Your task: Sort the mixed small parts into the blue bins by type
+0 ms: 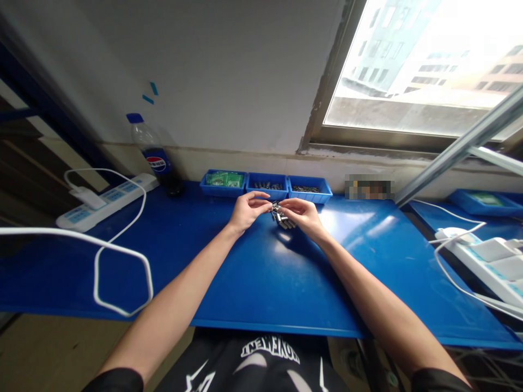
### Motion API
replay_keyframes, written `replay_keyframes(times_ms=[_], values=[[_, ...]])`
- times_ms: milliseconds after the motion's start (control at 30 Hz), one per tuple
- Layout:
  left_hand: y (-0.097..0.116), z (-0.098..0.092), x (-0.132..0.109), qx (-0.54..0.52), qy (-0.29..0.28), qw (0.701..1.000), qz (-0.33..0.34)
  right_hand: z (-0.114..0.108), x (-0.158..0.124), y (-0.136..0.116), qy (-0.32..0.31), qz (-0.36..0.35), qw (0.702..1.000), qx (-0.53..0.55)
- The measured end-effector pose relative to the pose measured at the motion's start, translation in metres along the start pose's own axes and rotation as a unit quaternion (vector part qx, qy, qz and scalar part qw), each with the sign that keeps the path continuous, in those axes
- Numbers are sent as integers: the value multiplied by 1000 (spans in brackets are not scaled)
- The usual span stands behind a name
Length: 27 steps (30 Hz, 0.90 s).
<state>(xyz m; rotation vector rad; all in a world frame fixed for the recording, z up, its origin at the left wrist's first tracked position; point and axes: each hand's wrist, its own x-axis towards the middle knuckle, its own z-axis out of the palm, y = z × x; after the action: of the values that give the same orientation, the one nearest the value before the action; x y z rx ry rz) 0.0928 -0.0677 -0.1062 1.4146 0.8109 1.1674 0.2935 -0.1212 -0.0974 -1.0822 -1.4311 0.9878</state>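
Note:
Above the table, my left hand [247, 212] and my right hand [301, 216] meet with their fingertips close together. Each has its thumb and fingers closed on a small metal part, too small for me to name. Just beneath the fingertips is a cluster of small silver and dark metal pieces [285, 220], partly hidden by my right hand. Behind the hands stand three blue bins: the left bin [223, 191] has green pieces in it, the middle bin [267, 193] small grey metal parts, and the right bin [311, 195] thin dark parts.
Toward the back left of the blue table [261, 288] stands a cola bottle [158, 160], near a white power strip [108, 201]. A white cable [122, 312] loops beside my left forearm. On the right are another power strip [486, 261] and a metal bar [457, 144].

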Motion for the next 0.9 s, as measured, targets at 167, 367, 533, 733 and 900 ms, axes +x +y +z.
replay_keyframes(times_ms=[167,367,533,733,900], values=[[-4,3,0,12,-21,1000,9,-2,0,-1,6,32,999,41],[-6,2,2,24,-22,999,17,-3,1,1,11,47,998,39],[-7,1,2,61,-31,997,40,-2,1,-1,7,49,998,31],[-4,-7,1,304,-53,940,144,-7,6,6,105,11,994,16],[-11,-15,2,441,-162,860,197,-16,11,13,177,-14,984,19]])
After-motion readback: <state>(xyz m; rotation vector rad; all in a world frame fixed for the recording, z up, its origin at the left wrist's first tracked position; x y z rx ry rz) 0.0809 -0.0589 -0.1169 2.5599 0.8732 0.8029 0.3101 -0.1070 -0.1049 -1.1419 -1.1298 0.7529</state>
